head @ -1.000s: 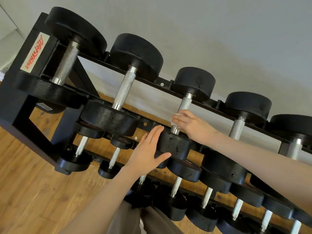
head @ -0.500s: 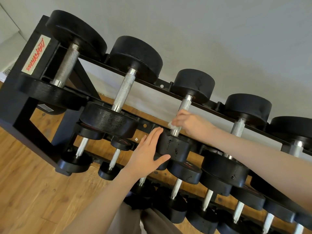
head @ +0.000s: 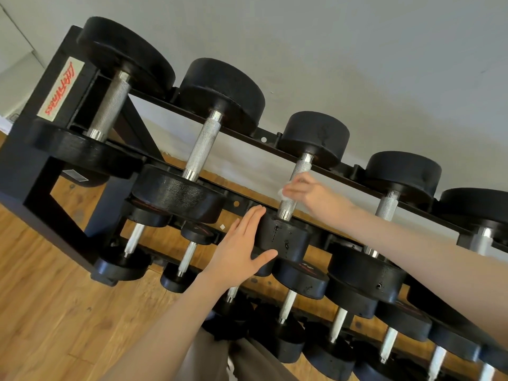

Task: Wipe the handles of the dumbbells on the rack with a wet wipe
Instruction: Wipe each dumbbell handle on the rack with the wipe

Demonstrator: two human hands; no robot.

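- Right hand has its fingers curled round the knurled handle of the third dumbbell on the top row, pinching a white wet wipe against the metal about halfway along. It's a bit blurry there, so only a corner of the wipe pokes out at the hand's 9 o'clock side.
- Left hand is flat, fingers straight and pressed together, palm on the side of that same dumbbell's near weight head, thumb hooked under its lower edge.
- So the dumbbell in play sits roughly dead centre, on the top tier of the black rack, far head at 12 o'clock from the wipe, near head at 6.
- Two bigger dumbbells are off toward 10 o'clock, two more toward 3 o'clock.
- Lower tiers hold smaller dumbbells running down to 5 o'clock.
- A red-lettered sticker is on the rack end at 10 o'clock, with a wood floor below and a grey wall behind.
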